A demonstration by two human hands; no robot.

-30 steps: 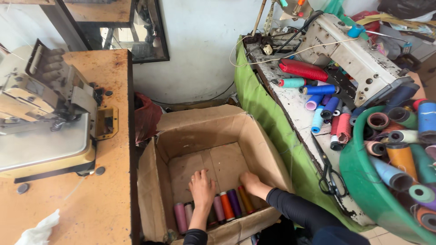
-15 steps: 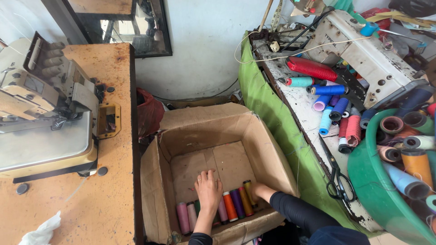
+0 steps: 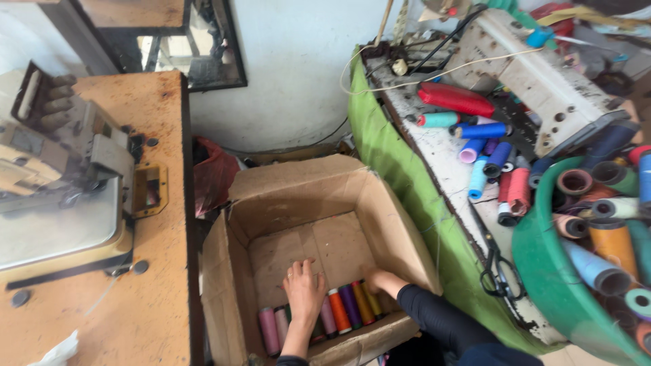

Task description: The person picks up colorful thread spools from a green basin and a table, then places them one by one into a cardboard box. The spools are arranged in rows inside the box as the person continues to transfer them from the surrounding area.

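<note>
1. Inside the cardboard box (image 3: 298, 203), at its near wall: a row of thread cones (image 3: 339, 310) lying side by side on the floor of the box, pink, orange, purple, yellow among them; the row now reads a little longer than half a second ago.
2. Left hand (image 3: 304, 291): flat on the middle of the row, palm down, fingers spread apart and clamped on nothing; it has stayed pressed there while the view shifted.
3. Right hand (image 3: 381, 281): at the right end of the row, against the box's right wall; fingers hidden behind the wrist and dark sleeve, so cannot tell whether apart or closed.
4. Farther in the box: bare cardboard floor up to the far wall, open room for more rows; flaps stand upright on all sides.
5. Right of the box: green basin (image 3: 542, 271) of cones; beyond it a sewing machine (image 3: 542, 74).
6. Left of the box: wooden table (image 3: 163, 224).
</note>
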